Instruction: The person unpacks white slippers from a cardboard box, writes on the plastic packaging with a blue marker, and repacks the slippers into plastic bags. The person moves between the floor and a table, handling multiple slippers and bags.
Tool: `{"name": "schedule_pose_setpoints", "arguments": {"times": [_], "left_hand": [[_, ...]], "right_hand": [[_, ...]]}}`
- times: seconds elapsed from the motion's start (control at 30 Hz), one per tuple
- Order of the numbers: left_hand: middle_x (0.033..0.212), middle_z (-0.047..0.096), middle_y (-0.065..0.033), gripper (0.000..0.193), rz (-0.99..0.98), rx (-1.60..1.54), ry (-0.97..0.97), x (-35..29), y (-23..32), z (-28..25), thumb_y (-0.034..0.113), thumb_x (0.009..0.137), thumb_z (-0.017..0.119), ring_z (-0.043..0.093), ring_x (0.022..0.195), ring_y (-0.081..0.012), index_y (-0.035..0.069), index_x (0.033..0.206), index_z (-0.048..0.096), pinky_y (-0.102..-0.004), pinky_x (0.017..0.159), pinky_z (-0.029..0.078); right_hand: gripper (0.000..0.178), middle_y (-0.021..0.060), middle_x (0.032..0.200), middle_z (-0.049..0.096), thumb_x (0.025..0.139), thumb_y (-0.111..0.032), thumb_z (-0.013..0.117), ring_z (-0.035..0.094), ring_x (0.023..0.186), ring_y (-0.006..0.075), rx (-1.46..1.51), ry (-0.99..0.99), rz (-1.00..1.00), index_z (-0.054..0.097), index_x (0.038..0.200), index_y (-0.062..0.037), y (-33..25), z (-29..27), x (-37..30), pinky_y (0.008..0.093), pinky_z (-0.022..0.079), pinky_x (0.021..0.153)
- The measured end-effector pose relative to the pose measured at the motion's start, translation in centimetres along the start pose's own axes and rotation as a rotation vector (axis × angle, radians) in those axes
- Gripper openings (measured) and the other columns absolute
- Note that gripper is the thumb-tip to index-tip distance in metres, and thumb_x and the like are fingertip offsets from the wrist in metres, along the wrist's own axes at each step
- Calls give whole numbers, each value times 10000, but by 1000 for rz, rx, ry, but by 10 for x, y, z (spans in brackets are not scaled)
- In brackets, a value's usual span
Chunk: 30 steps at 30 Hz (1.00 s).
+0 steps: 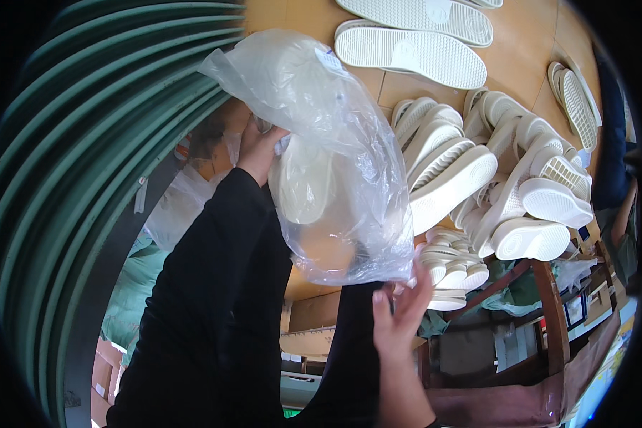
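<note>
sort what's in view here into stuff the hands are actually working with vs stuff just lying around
In hand: clear plastic bag, pale sole inside it, left hand, right hand.

Lying about: stacked white soles, flat soles, wooden table, green ribbed duct.

A big wooden table (528, 50) with a light brown top carries lots of white shoe soles. Two long flat soles (414, 50) lie side by side near the far edge, bumpy side up. A small pair of soles (574, 100) lies off to the right. In the middle sits a big heap of white soles (492, 178), all leaning on each other, some on their sides. Nearer the front edge there is a low stack of thin soles (453, 267), one on top of the other.
</note>
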State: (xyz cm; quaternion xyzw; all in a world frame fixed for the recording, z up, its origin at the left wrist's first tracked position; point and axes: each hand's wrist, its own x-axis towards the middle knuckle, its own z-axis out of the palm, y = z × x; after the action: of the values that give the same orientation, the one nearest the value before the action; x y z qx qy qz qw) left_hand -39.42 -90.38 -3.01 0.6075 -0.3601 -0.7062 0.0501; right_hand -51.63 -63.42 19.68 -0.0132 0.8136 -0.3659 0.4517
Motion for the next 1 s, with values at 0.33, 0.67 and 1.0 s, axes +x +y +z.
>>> {"name": "schedule_pose_setpoints", "arguments": {"times": [0.33, 0.67, 1.0], "left_hand": [[1276, 597, -114, 500, 199, 15, 116, 25, 3, 38, 163, 928, 637, 606, 1136, -208, -9, 1369, 477, -315, 916, 503], [1427, 483, -162, 572, 494, 195, 245, -109, 36, 62, 195, 963, 609, 538, 1247, -264, 32, 1454, 367, -342, 1047, 431], [1091, 600, -68, 286, 327, 202, 229, -166, 44, 81, -61, 903, 624, 604, 1004, -138, -15, 1171, 536, -266, 909, 476]], "right_hand": [[177, 175, 845, 659, 854, -20, 665, 668, 741, 373, -78, -224, -445, 648, 1029, -27, -92, 50, 102, 421, 550, 691], [149, 203, 837, 698, 909, -59, 613, 712, 714, 309, -23, -234, -192, 668, 1039, -9, -107, 72, 157, 364, 560, 675], [741, 315, 1331, 548, 833, -324, 799, 567, 1220, 440, -540, 168, -263, 467, 1365, 71, -99, 1, 329, 471, 469, 1032]]}}
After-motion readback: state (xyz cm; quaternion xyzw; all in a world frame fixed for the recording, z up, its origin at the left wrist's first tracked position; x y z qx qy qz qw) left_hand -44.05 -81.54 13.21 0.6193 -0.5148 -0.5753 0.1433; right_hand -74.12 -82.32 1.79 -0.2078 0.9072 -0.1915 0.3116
